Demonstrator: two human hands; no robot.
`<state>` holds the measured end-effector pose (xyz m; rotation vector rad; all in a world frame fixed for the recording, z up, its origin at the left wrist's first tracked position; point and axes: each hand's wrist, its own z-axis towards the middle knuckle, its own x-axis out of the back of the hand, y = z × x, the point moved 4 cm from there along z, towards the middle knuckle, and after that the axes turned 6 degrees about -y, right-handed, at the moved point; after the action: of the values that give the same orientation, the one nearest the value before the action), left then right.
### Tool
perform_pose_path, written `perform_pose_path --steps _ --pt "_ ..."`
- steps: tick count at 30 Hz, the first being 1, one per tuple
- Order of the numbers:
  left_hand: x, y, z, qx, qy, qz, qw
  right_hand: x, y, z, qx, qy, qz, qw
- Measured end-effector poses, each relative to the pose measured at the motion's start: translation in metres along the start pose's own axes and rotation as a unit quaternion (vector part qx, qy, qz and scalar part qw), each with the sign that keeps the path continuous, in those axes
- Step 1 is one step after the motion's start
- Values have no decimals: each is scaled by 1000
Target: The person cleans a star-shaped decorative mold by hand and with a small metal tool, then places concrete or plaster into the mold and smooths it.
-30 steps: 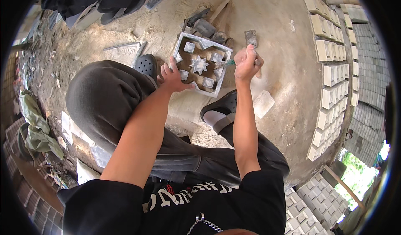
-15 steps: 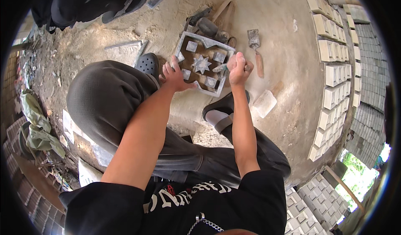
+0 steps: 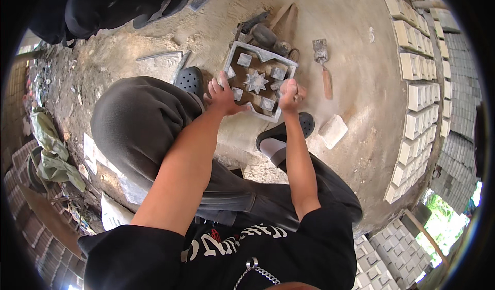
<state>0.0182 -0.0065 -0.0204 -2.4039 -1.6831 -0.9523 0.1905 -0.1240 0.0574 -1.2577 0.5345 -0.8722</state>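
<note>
A square grey metal mould (image 3: 234,58) lies on the ground between my feet. Inside it stand a star-shaped core (image 3: 256,82) and several square blocks, with brown material around them. My left hand (image 3: 223,97) rests at the mould's left corner, fingers spread, thumb along the near edge. At the right edge my right hand (image 3: 292,95) is closed in a fist round a small hand tool; its handle end shows beside the fist. The tool's working end is mostly hidden, so its exact kind is unclear.
A mallet (image 3: 263,35) lies against the mould's far side. To the right are a trowel (image 3: 325,76) and a pale slab (image 3: 333,131). Rows of cream moulded blocks (image 3: 415,67) line the far right. Another person's foot (image 3: 164,9) stands at upper left.
My right fist has turned and dropped slightly, drawing nearer the mould's right edge. My left hand keeps its place at the mould. The whole view has shifted a little.
</note>
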Motion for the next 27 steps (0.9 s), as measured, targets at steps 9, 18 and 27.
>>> perform_pose_path --steps 9,18,27 --pt "-5 -2 3 -25 11 -10 1000 17 -41 28 -99 184 152 966" --pt "-11 -2 8 -18 -8 12 1000 -13 -5 15 -155 132 -38 978" --pt "-5 -1 9 -22 3 -12 1000 -6 -15 22 -73 98 25 992"
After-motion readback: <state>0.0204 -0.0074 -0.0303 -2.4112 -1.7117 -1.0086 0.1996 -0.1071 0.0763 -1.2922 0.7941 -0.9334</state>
